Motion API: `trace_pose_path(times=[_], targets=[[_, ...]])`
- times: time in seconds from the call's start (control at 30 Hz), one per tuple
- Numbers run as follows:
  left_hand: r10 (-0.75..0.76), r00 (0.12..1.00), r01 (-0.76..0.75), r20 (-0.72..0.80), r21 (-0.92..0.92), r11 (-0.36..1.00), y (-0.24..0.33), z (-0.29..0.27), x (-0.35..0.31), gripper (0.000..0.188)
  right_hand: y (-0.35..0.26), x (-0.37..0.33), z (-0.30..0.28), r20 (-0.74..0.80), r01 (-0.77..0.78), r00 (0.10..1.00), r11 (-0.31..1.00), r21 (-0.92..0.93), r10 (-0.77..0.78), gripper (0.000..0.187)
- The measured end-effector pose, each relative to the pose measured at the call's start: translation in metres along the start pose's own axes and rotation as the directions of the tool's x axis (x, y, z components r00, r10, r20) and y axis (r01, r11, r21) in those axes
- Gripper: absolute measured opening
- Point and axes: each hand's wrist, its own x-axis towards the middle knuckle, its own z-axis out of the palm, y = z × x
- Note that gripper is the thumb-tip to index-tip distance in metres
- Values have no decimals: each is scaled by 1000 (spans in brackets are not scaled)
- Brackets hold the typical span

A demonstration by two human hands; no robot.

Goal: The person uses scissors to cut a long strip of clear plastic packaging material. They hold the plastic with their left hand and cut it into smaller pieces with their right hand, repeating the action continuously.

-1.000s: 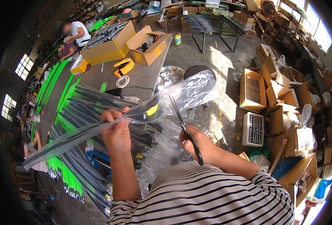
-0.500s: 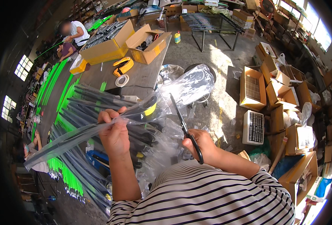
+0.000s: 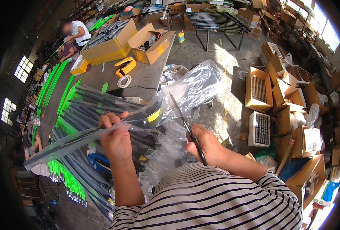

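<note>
My left hand (image 3: 116,142) pinches a long strip of clear plastic film (image 3: 68,145) between thumb and fingers. Its narrow end stretches off to the left, while the wide, crinkled end spreads out to the right over the floor. Black-handled scissors (image 3: 183,120) are in my right hand (image 3: 208,145), their tips pointing up beside the wide part of the film. The blades look together, seen nearly edge-on. Beneath my left hand lie several bundles of dark rods in clear plastic sleeves (image 3: 81,115), across bright green rods (image 3: 68,184).
On the table (image 3: 145,76) are a roll of tape (image 3: 124,81), a yellow tape dispenser (image 3: 125,67) and open cartons (image 3: 150,46). Boxes of parts (image 3: 259,90) line the right side. A black rack (image 3: 218,23) stands behind. Two people (image 3: 77,32) work at the far left; another sits nearer.
The scissors have swung slightly left and up with my right hand. The wide end of the film has billowed out further right. My left hand stays almost in place.
</note>
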Motion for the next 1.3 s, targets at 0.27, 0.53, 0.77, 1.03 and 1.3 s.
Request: trace_pose_path(times=[0.27, 0.53, 0.77, 1.03, 1.3], targets=[[-3, 1000, 3, 9, 10, 1000, 3, -2, 0, 27, -2, -3, -1, 19, 29, 999, 995, 91, -31, 54], [-20, 999, 19, 42, 25, 1000, 3, 3, -1, 27, -2, 3, -3, -37, 42, 999, 996, 82, -39, 52], [-32, 998, 34, 53, -20, 999, 2, 2, -2, 28, 4, 1, 1, -38, 11, 999, 998, 61, -9, 49], [-46, 998, 46, 39, -6, 999, 3, 6, -3, 29, 1, 5, -2, -83, 121, 989, 992, 29, -118, 53], [-57, 997, 58, -56, 11, 998, 7, 4, -7, 26, 1, 9, 2, -46, -1, 999, 995, 102, 6, 53]])
